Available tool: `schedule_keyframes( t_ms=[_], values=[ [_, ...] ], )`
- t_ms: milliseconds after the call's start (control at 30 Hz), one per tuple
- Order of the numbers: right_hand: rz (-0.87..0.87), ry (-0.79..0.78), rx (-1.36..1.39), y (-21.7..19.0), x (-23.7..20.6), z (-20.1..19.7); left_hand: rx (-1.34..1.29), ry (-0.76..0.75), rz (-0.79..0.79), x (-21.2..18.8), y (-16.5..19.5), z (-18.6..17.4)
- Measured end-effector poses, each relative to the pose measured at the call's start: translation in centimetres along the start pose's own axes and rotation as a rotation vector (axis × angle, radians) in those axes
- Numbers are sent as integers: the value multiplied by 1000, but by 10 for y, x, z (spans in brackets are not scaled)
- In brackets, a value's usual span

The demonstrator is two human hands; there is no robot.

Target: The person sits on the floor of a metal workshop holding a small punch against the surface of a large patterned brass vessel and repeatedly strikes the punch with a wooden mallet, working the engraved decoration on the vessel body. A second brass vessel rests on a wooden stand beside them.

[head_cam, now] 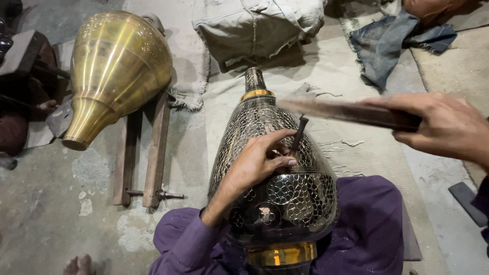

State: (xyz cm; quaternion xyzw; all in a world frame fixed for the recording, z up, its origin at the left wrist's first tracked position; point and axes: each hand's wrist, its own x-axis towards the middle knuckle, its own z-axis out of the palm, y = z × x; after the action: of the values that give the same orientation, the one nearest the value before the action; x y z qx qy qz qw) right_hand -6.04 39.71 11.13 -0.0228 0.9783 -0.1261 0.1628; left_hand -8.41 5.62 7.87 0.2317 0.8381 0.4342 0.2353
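A large engraved brass vase, dark with a pierced-looking pattern and gold bands, lies across my lap, neck pointing away. My left hand rests on its upper side and pinches a thin dark chisel upright against the metal. My right hand is raised at the right, gripping a long dark wooden mallet, blurred by motion, its far end above and left of the chisel's top. My legs in purple cloth frame the vase.
A plain polished brass vase lies on a wooden frame at the left. Folded beige cloth and a blue rag lie at the back. A dark anvil-like block stands far left. A bare foot shows at bottom left.
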Motion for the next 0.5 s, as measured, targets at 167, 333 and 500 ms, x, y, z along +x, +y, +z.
schedule_keyframes(
  t_ms=[167,333,500],
  values=[
    [141,-125,-111,3,2,17,26,37,-47,-4,3,2],
    [-111,165,97,-1,9,12,-16,117,-67,-9,4,5],
    [139,-104,-198,-19,15,-4,-8,162,-103,-13,5,8]
  ],
)
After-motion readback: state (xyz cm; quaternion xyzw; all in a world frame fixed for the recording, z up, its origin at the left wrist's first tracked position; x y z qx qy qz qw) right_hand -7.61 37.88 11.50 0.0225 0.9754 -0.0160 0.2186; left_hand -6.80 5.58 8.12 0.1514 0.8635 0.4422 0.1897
